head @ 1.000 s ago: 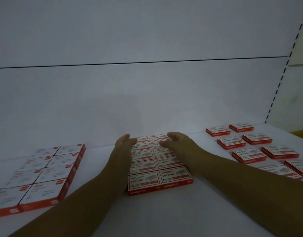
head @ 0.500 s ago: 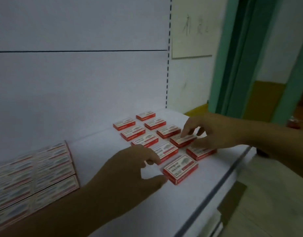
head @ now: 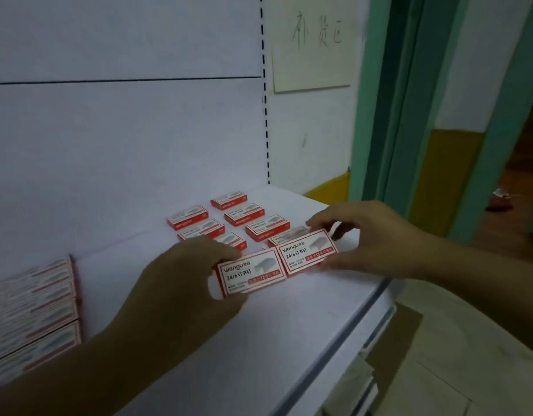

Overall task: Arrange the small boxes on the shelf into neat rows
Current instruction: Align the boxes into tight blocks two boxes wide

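My left hand grips a red and white staple box by its left end, lifted a little above the white shelf. My right hand holds a second staple box by its right end. The two boxes touch end to end, both tilted up to the right. Behind them several loose boxes lie spaced apart in two rows near the shelf's back right corner. A tightly packed block of boxes lies at the left edge of the view.
The shelf's front edge runs diagonally at the lower right, with floor beyond it. A white back panel rises behind the boxes. A paper sign and a green door frame stand to the right.
The view swung right from the packed block to the loose boxes. Each hand has taken hold of one loose box, lifted it and brought the two together end to end.
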`<state>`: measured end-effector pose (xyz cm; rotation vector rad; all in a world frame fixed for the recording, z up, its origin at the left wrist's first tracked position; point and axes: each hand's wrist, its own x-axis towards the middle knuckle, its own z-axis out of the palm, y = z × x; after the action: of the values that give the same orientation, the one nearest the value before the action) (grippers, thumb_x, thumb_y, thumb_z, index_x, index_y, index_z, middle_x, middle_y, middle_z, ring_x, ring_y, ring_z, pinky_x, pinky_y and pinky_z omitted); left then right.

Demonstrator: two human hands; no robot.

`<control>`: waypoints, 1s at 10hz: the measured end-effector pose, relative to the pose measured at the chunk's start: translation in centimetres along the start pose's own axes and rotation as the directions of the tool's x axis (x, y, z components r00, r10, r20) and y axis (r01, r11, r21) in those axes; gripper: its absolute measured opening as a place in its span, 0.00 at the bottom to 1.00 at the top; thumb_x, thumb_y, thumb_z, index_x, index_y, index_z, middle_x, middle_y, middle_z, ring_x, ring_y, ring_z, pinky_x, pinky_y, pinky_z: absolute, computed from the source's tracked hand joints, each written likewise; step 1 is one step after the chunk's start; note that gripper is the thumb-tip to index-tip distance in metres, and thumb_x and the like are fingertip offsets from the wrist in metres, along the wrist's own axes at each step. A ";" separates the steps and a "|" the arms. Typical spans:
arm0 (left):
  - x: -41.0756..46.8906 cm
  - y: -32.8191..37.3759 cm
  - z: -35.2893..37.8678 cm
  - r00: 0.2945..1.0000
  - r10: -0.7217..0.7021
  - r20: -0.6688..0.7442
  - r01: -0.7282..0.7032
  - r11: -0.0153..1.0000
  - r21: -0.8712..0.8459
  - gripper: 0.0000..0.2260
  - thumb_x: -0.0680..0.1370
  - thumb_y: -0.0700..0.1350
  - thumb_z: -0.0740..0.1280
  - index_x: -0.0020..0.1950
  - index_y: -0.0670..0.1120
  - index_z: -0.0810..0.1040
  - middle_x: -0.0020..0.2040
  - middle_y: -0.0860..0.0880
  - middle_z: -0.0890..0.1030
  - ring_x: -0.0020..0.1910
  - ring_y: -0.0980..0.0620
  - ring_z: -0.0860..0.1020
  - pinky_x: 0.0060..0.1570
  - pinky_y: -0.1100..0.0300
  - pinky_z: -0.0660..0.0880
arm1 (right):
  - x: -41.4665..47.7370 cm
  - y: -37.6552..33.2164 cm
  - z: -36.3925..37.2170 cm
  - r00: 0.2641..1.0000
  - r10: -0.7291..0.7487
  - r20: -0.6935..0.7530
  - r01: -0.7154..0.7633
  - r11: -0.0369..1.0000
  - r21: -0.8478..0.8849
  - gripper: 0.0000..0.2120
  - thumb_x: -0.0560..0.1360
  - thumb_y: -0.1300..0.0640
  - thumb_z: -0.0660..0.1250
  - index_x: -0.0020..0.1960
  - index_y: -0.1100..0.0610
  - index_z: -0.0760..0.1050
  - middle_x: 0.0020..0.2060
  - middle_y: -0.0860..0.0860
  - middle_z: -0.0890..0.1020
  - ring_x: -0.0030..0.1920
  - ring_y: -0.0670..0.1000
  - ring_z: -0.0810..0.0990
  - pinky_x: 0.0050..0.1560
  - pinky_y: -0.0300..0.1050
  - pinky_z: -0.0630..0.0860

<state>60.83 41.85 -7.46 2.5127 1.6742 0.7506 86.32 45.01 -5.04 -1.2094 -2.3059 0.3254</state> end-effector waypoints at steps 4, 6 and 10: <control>-9.7 -9.7 -11.9 0.840 -0.348 -0.416 0.417 0.905 0.086 0.20 0.65 0.46 0.76 0.56 0.50 0.79 0.47 0.57 0.78 0.42 0.61 0.74 0.43 0.75 0.63 | 12.8 -12.3 9.1 0.911 -0.398 -0.113 0.410 0.904 0.123 0.20 0.63 0.49 0.77 0.53 0.49 0.78 0.46 0.41 0.80 0.43 0.41 0.79 0.46 0.36 0.77; -11.7 -16.3 -13.7 0.604 -0.679 -0.417 0.664 0.718 -0.208 0.18 0.67 0.43 0.75 0.56 0.46 0.79 0.49 0.50 0.82 0.39 0.61 0.77 0.38 0.75 0.68 | 19.7 -19.0 16.6 0.970 -0.242 0.010 0.236 0.954 0.184 0.15 0.66 0.51 0.75 0.50 0.53 0.79 0.46 0.48 0.81 0.43 0.47 0.79 0.48 0.45 0.78; -12.0 -20.8 -11.0 0.514 -0.774 -0.370 0.697 0.628 -0.346 0.07 0.67 0.47 0.75 0.41 0.54 0.79 0.40 0.56 0.80 0.35 0.61 0.80 0.26 0.74 0.71 | 21.2 -18.6 22.7 0.984 -0.175 -0.017 0.172 0.936 0.306 0.09 0.67 0.54 0.71 0.41 0.48 0.70 0.45 0.47 0.72 0.41 0.42 0.72 0.36 0.29 0.65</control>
<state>34.84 37.51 -8.16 1.2540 2.4296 1.3667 51.12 52.21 -9.18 -0.8465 -2.2466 0.6012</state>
